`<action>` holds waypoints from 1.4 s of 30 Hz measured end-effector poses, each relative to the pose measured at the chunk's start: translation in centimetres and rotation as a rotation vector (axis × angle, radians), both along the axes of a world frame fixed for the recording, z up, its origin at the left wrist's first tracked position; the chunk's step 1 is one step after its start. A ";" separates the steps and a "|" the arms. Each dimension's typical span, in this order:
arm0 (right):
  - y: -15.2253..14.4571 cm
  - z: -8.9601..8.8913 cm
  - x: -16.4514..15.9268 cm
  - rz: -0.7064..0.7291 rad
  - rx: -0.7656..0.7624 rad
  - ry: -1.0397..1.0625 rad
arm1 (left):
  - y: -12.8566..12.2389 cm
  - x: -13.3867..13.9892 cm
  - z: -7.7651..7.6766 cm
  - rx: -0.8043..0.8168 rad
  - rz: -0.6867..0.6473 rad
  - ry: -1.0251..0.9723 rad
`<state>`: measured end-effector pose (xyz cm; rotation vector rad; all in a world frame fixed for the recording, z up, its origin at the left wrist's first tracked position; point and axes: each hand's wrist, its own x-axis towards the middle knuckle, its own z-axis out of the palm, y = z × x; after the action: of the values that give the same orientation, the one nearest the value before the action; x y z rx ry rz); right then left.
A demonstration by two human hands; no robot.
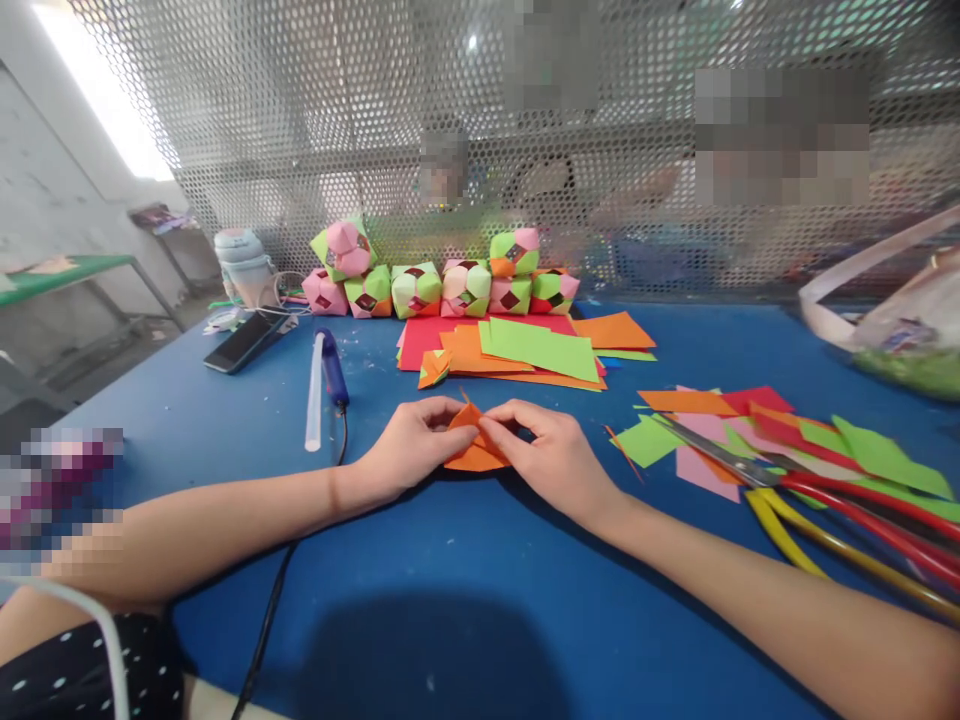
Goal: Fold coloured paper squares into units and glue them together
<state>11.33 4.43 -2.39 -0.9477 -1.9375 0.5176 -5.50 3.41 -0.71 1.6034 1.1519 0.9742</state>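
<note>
Between my two hands is a piece of orange paper point(475, 458), partly folded, with a pointed tip sticking up. My left hand point(420, 440) pinches its left side between thumb and fingers. On the other side my right hand point(553, 455) grips the paper the same way, with the fingertips of both hands close together. Fingers cover much of the upper folds. Just beyond my hands lies a small folded orange and green piece point(434, 368), in front of a stack of coloured paper sheets point(540, 347).
Folded paper cubes point(417, 291) line the back by a perforated metal screen point(300, 120). Left are a phone point(244, 340) and a blue glue gun point(332, 368) with a glue stick point(314, 400) and cord. Right, red-handled scissors point(862, 500) and a yellow-handled pair point(772, 525) lie on paper scraps point(709, 470).
</note>
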 end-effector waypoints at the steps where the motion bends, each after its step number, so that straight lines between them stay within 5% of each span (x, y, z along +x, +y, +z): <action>1: 0.0 0.0 0.0 0.008 0.003 -0.001 | -0.1 0.0 0.2 0.017 -0.008 0.008; 22: -0.2 0.1 0.1 0.057 0.061 -0.024 | 0.2 -0.4 -0.2 0.138 0.044 0.100; 36: 0.0 0.1 0.1 0.003 -0.078 0.021 | -0.1 -0.4 0.2 0.232 0.127 0.069; 42: -0.1 0.3 0.1 0.013 0.000 -0.054 | -0.3 -0.3 0.4 0.208 0.128 0.077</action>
<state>11.43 4.35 -2.09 -0.9587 -1.9926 0.5041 -5.77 3.15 -0.31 1.7615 1.2514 1.1546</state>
